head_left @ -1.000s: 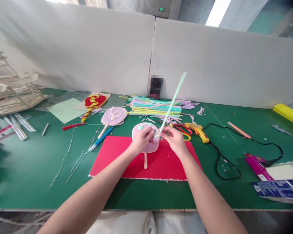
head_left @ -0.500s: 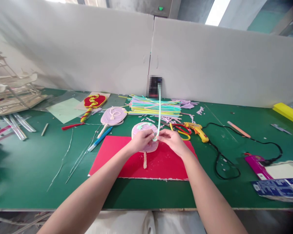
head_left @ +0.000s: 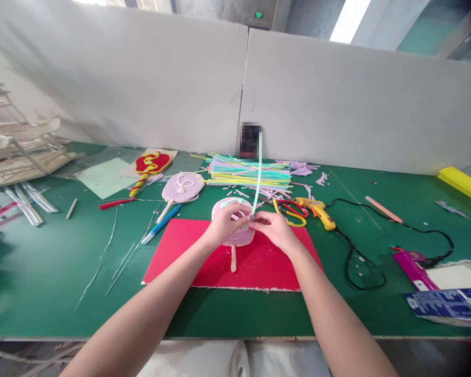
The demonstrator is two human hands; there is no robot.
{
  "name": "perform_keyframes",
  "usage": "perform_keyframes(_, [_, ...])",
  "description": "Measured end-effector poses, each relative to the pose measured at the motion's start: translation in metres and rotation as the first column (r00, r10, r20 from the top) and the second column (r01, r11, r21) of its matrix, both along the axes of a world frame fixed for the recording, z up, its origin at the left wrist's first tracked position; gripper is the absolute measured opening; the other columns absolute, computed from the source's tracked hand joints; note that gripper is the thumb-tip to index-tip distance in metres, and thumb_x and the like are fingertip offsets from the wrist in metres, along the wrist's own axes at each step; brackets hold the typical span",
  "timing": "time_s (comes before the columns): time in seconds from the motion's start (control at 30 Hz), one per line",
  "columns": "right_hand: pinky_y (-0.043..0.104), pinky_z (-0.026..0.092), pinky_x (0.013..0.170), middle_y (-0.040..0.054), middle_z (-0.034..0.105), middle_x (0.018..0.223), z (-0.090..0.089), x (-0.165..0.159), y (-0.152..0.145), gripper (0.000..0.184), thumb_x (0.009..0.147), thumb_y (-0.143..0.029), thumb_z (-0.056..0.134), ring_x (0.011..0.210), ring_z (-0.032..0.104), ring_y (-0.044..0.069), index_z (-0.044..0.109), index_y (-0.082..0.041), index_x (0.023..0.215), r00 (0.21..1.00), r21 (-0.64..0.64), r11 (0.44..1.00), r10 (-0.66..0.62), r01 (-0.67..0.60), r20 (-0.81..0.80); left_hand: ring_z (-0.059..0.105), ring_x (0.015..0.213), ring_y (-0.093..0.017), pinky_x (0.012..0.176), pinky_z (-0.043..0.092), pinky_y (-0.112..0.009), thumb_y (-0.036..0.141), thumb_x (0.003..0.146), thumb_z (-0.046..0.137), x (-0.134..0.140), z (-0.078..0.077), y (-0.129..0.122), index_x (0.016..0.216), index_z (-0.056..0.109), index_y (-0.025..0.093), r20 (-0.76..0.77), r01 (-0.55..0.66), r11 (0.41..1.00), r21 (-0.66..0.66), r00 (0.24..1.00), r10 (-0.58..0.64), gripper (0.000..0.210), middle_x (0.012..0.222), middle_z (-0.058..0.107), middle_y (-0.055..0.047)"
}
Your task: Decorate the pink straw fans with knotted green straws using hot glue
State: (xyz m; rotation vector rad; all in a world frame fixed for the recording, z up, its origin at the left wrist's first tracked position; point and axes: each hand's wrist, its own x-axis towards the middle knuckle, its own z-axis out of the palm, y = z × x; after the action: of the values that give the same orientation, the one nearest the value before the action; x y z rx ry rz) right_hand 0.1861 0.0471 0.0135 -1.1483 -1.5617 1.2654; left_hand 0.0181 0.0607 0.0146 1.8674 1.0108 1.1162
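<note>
A mint-green pipe cleaner (head_left: 259, 173) rises from between my two hands, its upper part standing almost upright. My left hand (head_left: 228, 225) is closed, fingertips pinching near its lower end. From the other side, my right hand (head_left: 273, 228) pinches the same pipe cleaner, fingertips meeting the left ones. Beneath them a round lilac fan shape (head_left: 241, 239) with a cream edge and handle lies on a red board (head_left: 180, 251). Some mint-green trim shows on its upper part; my left hand covers much of the rest. The pipe cleaner's lower end is hidden by my fingers.
Behind lies a pile of coloured pipe cleaners (head_left: 247, 173). Scissors (head_left: 296, 213) and a yellow glue gun (head_left: 317, 212) with a black cord sit to the right. A second lilac fan (head_left: 184, 187), a red-and-yellow fan (head_left: 153, 163) and a blue pen (head_left: 160, 225) are at left.
My hands have come closer together at the pipe cleaner's base, and the small curl there is now hidden. Its upper tip has swung slightly right. The fan and board stay put.
</note>
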Motion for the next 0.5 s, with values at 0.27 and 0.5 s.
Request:
perform_keyframes(0.27, [0.036, 0.050, 0.083, 0.0027, 0.069, 0.086, 0.0020, -0.0013, -0.0028, 0.026, 0.071, -0.041, 0.065, 0.083, 0.062, 0.019, 0.070, -0.019, 0.084, 0.990, -0.029, 0.998, 0.046, -0.050, -0.132, 0.056, 0.063, -0.009, 0.059, 0.047, -0.020, 0.021, 0.073, 0.057, 0.0038, 0.0039, -0.0026, 0.073, 0.055, 0.016, 0.082, -0.078, 0.993, -0.085, 0.993, 0.085, 0.005, 0.072, 0.058, 0.001])
perform_keyframes(0.5, [0.039, 0.050, 0.086, 0.0036, 0.070, 0.087, 0.0040, -0.0030, -0.0048, 0.032, 0.066, -0.042, 0.070, 0.084, 0.064, 0.020, 0.071, -0.019, 0.088, 0.972, -0.124, 0.989, 0.051, -0.081, -0.231, 0.054, 0.064, -0.010, 0.059, 0.046, -0.021, 0.021, 0.074, 0.056, 0.0033, 0.0031, -0.0028, 0.073, 0.053, 0.017, 0.102, -0.073, 0.995, -0.068, 0.992, 0.080, 0.006, 0.073, 0.057, 0.001])
